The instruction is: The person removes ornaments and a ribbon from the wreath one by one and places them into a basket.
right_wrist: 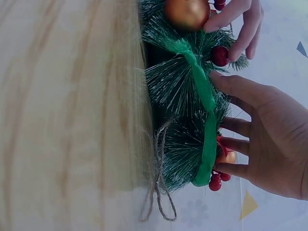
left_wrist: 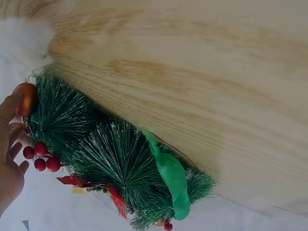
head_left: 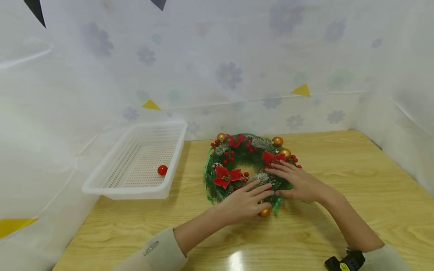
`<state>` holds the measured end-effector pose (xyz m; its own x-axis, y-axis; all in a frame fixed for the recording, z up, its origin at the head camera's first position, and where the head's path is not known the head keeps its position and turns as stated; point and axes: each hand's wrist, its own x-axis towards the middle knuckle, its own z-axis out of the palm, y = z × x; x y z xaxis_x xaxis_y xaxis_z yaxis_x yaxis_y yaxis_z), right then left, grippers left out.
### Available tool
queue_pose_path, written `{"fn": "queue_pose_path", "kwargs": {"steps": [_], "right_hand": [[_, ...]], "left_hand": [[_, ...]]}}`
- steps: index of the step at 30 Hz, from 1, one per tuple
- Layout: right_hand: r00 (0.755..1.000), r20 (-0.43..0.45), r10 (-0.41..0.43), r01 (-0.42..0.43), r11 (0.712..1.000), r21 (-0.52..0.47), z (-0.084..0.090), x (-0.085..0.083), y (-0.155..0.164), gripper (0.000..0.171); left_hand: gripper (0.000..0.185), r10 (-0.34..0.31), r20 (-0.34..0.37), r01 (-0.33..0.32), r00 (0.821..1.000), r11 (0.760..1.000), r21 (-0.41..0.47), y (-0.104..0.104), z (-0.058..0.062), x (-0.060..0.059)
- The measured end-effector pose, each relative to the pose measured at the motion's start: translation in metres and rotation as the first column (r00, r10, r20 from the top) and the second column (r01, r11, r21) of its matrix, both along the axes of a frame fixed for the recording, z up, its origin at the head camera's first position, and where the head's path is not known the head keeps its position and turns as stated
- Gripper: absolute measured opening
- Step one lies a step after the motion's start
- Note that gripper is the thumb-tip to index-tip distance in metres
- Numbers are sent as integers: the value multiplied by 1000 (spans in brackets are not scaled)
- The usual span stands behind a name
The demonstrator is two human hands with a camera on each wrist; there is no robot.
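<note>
A green Christmas wreath (head_left: 245, 155) lies on the wooden table, trimmed with red poinsettias (head_left: 223, 177), berries and gold balls. My left hand (head_left: 242, 205) rests on its front edge with fingers extended; in the left wrist view the thumb is against a gold ball (left_wrist: 29, 99). On the wreath's right side, my right hand (head_left: 301, 184) lies with spread fingers over a poinsettia and the greenery. Green ribbon (right_wrist: 209, 144) runs along the outer side. A loop of twine (right_wrist: 159, 183) hangs from the wreath in the right wrist view.
To the left stands a white perforated plastic basket (head_left: 135, 193) with a shiny red ball (head_left: 162, 170) inside. The wooden table (head_left: 352, 169) meets a white flower-patterned sheet (head_left: 203, 75) at the back and sides. A black watch-like band (head_left: 352, 259) is on the right wrist.
</note>
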<state>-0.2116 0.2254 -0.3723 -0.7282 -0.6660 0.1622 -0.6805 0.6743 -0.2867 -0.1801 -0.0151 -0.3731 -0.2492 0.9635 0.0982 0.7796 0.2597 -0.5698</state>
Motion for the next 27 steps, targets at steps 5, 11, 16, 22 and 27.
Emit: {"fn": "queue_pose_path", "kwargs": {"steps": [5, 11, 16, 22, 27], "right_hand": [[1000, -12, 2, -2, 1000, 5, 1, -1, 1, 64], [1000, -11, 4, -4, 1000, 9, 0, -2, 0, 64], [1000, -5, 4, -4, 1000, 4, -1, -2, 0, 65], [1000, 8, -1, 1, 1000, 11, 0, -2, 1, 65], [1000, 28, -6, 6, 1000, 8, 3, 1, 1, 65]], "left_hand": [[46, 5, -27, -6, 1000, 1000, -8, 3, 1, -2], [45, 31, -24, -32, 999, 999, -25, 3, 1, -2], [44, 30, -25, -30, 999, 1000, -3, 4, 2, -3], [50, 33, -11, -33, 999, 999, 23, 6, 7, -5], [53, 8, -16, -7, 1000, 998, 63, 9, 15, -6]]}}
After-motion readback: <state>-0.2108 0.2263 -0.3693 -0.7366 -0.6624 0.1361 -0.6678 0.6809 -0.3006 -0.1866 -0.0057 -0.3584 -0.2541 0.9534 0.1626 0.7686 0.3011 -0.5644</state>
